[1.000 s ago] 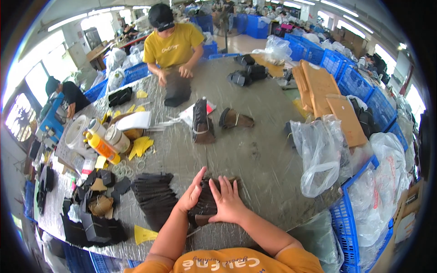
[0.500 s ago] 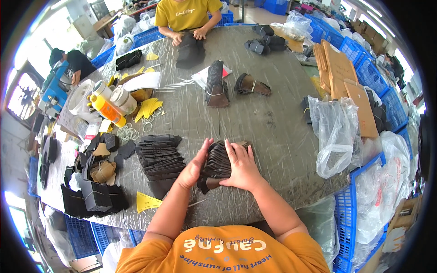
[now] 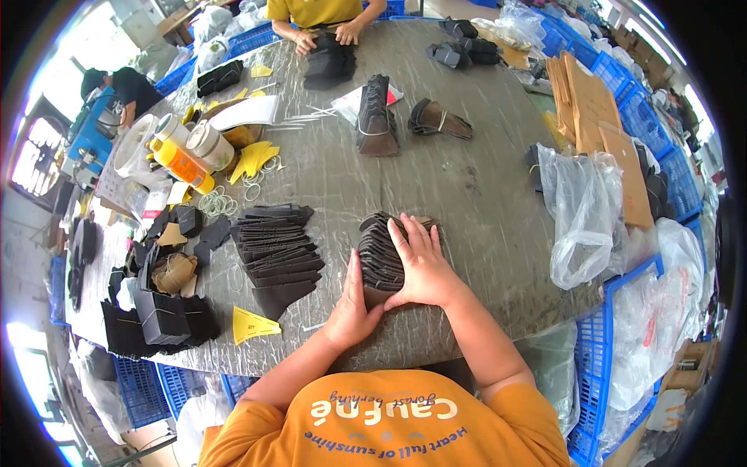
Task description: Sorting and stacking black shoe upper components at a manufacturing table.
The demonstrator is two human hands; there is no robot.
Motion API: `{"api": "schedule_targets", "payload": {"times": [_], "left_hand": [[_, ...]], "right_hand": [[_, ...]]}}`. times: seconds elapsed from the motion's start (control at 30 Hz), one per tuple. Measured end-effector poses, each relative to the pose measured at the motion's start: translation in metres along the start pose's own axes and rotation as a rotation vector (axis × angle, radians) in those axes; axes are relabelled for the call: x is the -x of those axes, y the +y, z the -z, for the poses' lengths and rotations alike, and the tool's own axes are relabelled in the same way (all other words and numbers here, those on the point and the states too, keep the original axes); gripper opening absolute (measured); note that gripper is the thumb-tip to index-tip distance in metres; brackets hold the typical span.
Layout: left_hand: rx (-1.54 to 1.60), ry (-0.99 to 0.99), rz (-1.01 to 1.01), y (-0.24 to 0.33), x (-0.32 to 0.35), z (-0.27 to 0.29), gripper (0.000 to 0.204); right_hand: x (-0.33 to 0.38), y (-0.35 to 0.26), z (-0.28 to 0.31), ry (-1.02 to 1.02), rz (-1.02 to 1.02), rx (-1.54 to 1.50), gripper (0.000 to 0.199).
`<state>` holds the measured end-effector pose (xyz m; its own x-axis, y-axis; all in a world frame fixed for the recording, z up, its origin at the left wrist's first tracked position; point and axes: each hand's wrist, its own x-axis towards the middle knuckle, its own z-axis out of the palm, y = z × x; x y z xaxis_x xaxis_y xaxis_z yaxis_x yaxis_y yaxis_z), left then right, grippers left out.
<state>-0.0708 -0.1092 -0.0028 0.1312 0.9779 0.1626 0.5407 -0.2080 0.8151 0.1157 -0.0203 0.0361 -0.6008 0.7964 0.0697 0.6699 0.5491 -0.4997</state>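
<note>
A fanned stack of dark cut pieces (image 3: 380, 257), brown at its near end, stands on the table between my two hands. My left hand (image 3: 354, 307) lies against its near left side, fingers stretched out straight and touching it. Over the top and right side reaches my right hand (image 3: 424, 268), its thumb at the near edge, gripping the stack. The two thumbs meet at the near end. To the left lies another fanned row of black pieces (image 3: 278, 253), with a yellow paper pattern piece (image 3: 254, 325) close by.
Farther off on the table (image 3: 482, 233) lie two banded dark bundles (image 3: 377, 124) (image 3: 440, 121). Bottles (image 3: 180, 165) and rubber bands (image 3: 219, 204) sit at left, a clear plastic bag (image 3: 580, 218) and cardboard (image 3: 580, 109) at right. Across the table, a co-worker's hands (image 3: 327, 40) handle black pieces.
My left hand has shifted nearer and to the right along the stack, its thumb now meeting the right one. The right hand has spread further over the stack. The view has tilted slightly.
</note>
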Motion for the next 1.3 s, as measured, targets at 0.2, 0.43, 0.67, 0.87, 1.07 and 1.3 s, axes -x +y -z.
{"api": "schedule_targets", "payload": {"times": [0.2,0.43,0.67,0.87,1.07,1.3], "left_hand": [[0.018,0.105,0.03,0.0,0.0,-0.002,0.101],[0.031,0.062,0.02,0.005,0.006,-0.007,0.094],[-0.006,0.076,-0.065,0.003,0.011,-0.005,0.087],[-0.007,0.09,-0.063,0.004,0.011,-0.006,0.081],[-0.051,0.124,-0.051,0.004,0.012,-0.001,0.077],[-0.055,0.141,-0.06,0.004,0.013,-0.005,0.076]], "right_hand": [[0.027,-0.003,0.008,0.058,-0.099,0.031,0.146],[0.071,-0.024,-0.046,0.418,-0.164,-0.356,0.127],[0.074,-0.033,-0.037,0.463,-0.194,-0.173,0.104],[0.083,-0.024,-0.059,0.678,-0.098,-0.431,0.055],[0.081,-0.031,-0.034,0.758,-0.119,-0.093,0.024],[0.071,-0.031,-0.036,0.709,-0.041,-0.242,0.017]]}}
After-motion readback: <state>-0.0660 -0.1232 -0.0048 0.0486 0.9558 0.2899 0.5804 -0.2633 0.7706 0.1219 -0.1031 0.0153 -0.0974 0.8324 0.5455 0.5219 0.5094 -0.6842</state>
